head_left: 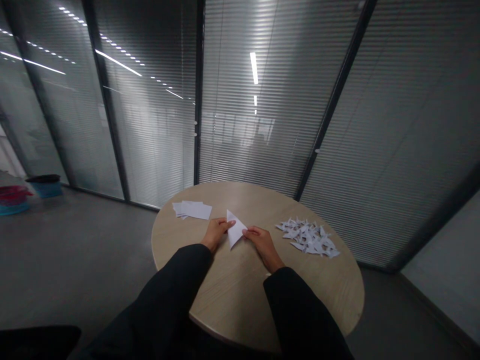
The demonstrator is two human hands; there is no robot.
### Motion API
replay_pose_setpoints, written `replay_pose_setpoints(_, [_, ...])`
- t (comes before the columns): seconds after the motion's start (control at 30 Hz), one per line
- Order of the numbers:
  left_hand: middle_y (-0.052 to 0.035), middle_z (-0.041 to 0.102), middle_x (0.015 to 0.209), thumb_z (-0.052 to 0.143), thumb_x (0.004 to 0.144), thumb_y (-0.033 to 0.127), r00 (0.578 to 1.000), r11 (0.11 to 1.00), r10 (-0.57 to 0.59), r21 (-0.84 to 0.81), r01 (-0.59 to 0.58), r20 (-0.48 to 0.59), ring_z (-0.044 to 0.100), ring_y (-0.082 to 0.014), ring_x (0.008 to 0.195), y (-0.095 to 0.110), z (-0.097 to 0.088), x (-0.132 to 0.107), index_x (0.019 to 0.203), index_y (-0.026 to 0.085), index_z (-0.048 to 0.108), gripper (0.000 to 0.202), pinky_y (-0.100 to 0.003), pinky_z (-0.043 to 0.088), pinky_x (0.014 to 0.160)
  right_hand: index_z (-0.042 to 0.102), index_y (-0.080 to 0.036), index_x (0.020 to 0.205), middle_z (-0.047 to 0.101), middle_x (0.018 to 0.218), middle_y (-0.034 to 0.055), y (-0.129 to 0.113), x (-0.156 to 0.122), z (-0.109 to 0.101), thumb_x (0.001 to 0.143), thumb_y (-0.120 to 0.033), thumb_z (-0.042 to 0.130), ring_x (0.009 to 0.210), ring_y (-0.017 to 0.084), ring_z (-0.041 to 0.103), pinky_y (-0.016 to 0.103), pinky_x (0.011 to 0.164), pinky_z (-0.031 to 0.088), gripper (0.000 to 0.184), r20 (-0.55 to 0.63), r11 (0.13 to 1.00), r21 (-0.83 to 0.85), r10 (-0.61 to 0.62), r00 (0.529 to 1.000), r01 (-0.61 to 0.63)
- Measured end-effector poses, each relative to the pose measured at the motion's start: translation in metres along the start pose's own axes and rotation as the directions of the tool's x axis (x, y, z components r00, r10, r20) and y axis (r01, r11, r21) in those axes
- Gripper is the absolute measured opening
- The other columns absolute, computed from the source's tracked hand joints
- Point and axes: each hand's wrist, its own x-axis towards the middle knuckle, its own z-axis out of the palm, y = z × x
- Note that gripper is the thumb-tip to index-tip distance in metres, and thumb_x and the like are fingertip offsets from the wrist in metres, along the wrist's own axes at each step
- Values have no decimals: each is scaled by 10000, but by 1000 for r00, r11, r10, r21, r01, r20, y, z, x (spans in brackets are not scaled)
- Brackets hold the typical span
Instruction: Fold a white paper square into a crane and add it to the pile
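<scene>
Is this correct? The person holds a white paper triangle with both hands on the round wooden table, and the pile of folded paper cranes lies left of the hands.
Not fully. The head view shows the pile of folded paper cranes to the right of the hands, not the left. The left hand and right hand do hold the white paper triangle on the round wooden table.

2 black sleeves [168,292]; left hand [215,234], right hand [263,245] bare.

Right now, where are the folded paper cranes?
In the head view, the folded paper cranes lie on the right of the round wooden table, beside the right hand.
</scene>
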Motion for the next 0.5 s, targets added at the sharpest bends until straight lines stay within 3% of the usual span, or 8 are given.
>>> replay_pose_setpoints(0.13, [-53,630,583,784,498,494,1000,1000,5,10,-5,5,514,-114,516,3,0,-2,642,86,682,445,-236,359,530,693,-165,663,673,637,35,1,2,-2,672,-450,660,669,193,608,299,685,446,287,-36,997,-49,-62,997,61])
replay_pose_setpoints(0.3, [-55,635,600,787,494,498,1000,1000,-1,13,1,5,522,-118,531,3,0,-3,647,89,681,450,-237,365,540,705,-156,707,681,633,45,8,7,-3,620,-445,700,645,197,611,315,674,455,302,-48,999,-21,-33,998,32])
replay_pose_setpoints(0.5, [-74,665,684,781,486,525,991,995,-102,23,101,83,560,-126,591,5,3,-5,682,95,686,482,-245,425,605,703,-153,704,679,638,44,10,7,-5,659,-439,664,637,186,605,301,664,443,292,-104,996,-57,-80,991,75])
